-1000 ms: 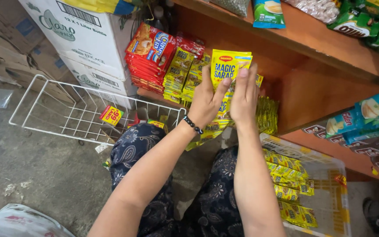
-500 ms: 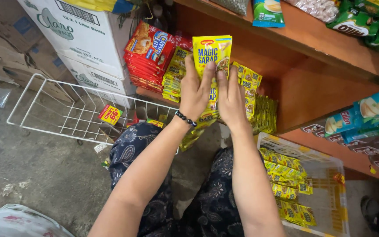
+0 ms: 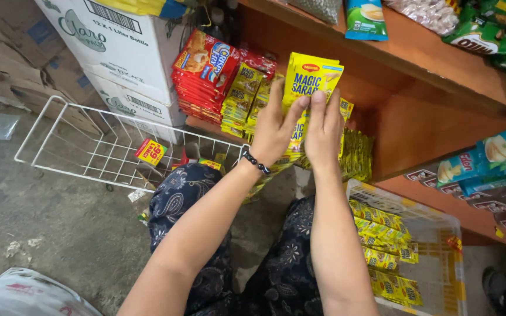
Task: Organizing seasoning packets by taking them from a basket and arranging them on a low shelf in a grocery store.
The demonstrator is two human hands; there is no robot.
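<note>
At upper centre of the frame, the left hand [image 3: 273, 130] and right hand [image 3: 323, 131] together grasp a bunch of yellow sachets [image 3: 310, 79]. Behind them, stacked yellow packets [image 3: 242, 96] sit on a wooden shelf [image 3: 408, 126].

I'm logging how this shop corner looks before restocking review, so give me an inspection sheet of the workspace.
Surface: wooden shelf above a grey concrete floor.
Job's things: strip of yellow seasoning sachets, held up at the shelf; more yellow sachets in the clear plastic crate.
Clutter: white wire rack lying on the floor, small yellow-and-red packet in it; scraps on the floor.
Grippers: left hand and right hand both grip the strip, fingers on its front.
Cables: nothing seen.
Surroundings: red snack packs, stacked cardboard boxes, green packets on the upper shelf.
</note>
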